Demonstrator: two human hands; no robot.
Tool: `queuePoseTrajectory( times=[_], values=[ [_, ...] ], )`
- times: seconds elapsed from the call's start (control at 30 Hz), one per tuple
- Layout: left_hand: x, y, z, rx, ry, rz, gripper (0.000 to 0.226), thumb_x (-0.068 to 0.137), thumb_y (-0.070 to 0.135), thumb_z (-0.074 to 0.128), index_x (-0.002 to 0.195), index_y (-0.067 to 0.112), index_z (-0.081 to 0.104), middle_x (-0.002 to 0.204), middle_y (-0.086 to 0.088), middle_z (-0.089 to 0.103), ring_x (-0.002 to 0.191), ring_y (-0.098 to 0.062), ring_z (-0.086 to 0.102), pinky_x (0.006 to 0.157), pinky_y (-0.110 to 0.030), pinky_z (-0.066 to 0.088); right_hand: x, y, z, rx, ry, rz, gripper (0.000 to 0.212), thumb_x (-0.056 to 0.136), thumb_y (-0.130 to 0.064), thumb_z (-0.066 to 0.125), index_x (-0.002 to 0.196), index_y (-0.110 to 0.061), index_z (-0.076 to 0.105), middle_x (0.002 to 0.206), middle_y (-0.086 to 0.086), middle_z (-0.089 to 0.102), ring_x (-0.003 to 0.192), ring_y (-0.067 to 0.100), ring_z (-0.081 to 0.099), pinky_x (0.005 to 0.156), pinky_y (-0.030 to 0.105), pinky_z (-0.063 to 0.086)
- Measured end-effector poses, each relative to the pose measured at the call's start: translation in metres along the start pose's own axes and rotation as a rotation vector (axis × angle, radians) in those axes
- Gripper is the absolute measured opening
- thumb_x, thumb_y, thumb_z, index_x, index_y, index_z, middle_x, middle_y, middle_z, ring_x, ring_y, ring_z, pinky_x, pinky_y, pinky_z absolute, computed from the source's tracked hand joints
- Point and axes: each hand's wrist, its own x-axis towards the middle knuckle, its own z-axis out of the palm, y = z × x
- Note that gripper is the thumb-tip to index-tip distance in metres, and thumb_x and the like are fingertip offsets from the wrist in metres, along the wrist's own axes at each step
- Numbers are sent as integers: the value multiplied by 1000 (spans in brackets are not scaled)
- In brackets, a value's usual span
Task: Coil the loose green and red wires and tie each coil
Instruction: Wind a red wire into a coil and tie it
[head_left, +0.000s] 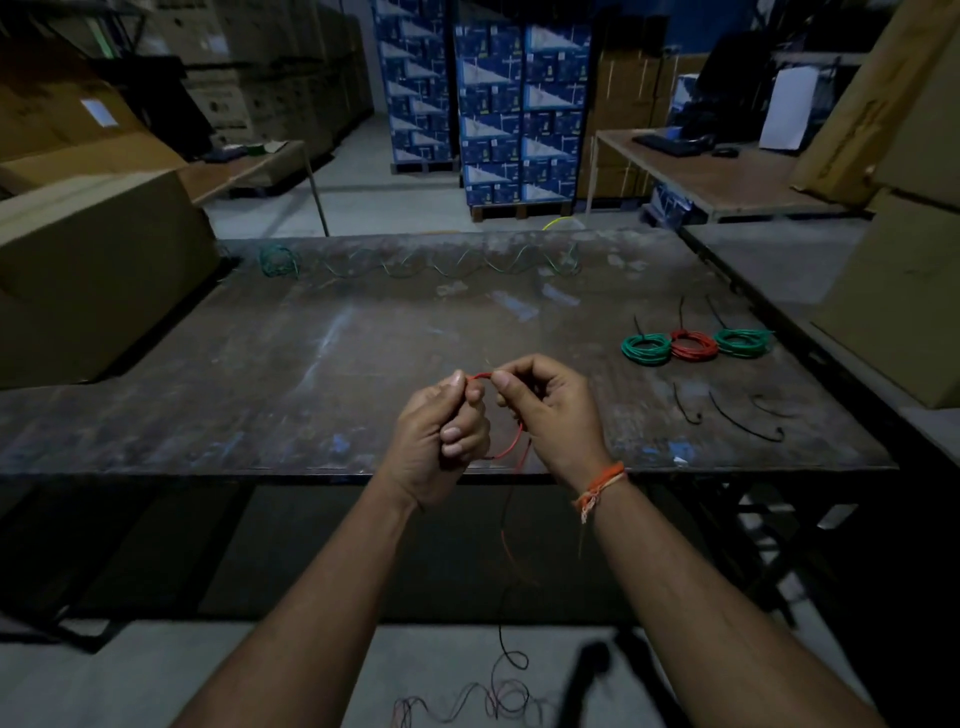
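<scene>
A loose red wire (511, 447) forms one small loop between my hands above the table's near edge. My left hand (441, 431) grips the loop's left side in curled fingers. My right hand (545, 405) pinches the wire at the top of the loop. The rest of the red wire hangs off the edge and trails in waves on the floor (498, 696). A loose green wire (415, 265) stretches in waves along the far edge, ending in a tangle (278, 260) at the left. Three tied coils lie at the right: green (647, 349), red (693, 345), green (742, 341).
Three black cable ties (743, 421) lie loose on the dark worn table (311, 364) below the tied coils. Large cardboard boxes (93, 270) stand at the left and right sides. Stacked blue cartons (519, 104) and other tables stand beyond.
</scene>
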Motion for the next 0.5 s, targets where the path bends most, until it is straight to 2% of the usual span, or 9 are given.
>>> queuePoseTrajectory(
  times=[0.1,0.23,0.37,0.5],
  values=[
    [9,-5,7,-61,66,42,35,107,29,36,83,11,54,41,12,33,31,1,28,37,-17,20,3,4,-6,-22,-7,31,10,98,-13,66,90,-8,69,67,-6,63,62,5,59,58,21,47],
    [17,-6,8,-98,120,-24,37,106,31,35,79,11,51,37,11,32,28,0,26,34,-14,22,2,15,-8,-55,-1,52,14,100,-18,64,91,-8,67,65,-1,60,59,9,56,57,23,46],
    [18,-4,-3,-136,85,-94,37,105,31,38,77,12,52,39,11,32,28,0,28,33,-14,25,5,20,-6,-44,8,71,14,100,-16,63,89,-10,67,66,0,60,59,7,57,56,20,45],
    [22,3,-16,-228,81,-103,38,105,33,37,76,15,54,37,10,34,27,-1,29,35,-16,19,8,30,-3,10,-65,144,21,104,-18,55,92,-7,68,69,5,62,59,12,55,56,20,45]
  ],
)
